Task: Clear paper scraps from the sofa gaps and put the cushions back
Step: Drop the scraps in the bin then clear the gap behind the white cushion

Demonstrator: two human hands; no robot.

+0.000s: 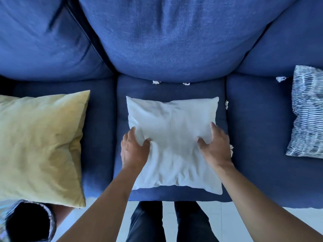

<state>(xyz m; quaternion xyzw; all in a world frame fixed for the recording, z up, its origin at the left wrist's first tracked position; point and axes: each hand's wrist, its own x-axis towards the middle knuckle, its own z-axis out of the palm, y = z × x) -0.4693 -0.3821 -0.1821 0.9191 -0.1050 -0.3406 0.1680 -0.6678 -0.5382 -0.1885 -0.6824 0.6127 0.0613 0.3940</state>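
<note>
White cushion (172,142) lies flat on the middle seat of the blue sofa (174,41), near its front edge. Left hand (133,151) and right hand (215,147) grip its two sides, fingers curled into the fabric. Paper scraps (156,82) sit along the seat's back and right gaps. Yellow cushion (40,145) lies on the left seat, striped cushion (305,112) on the right.

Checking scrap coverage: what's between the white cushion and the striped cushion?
Head view: bare blue seat fabric, plus two paper scraps in the seat gap beside the white cushion; a third scrap sits near the striped cushion.
</note>
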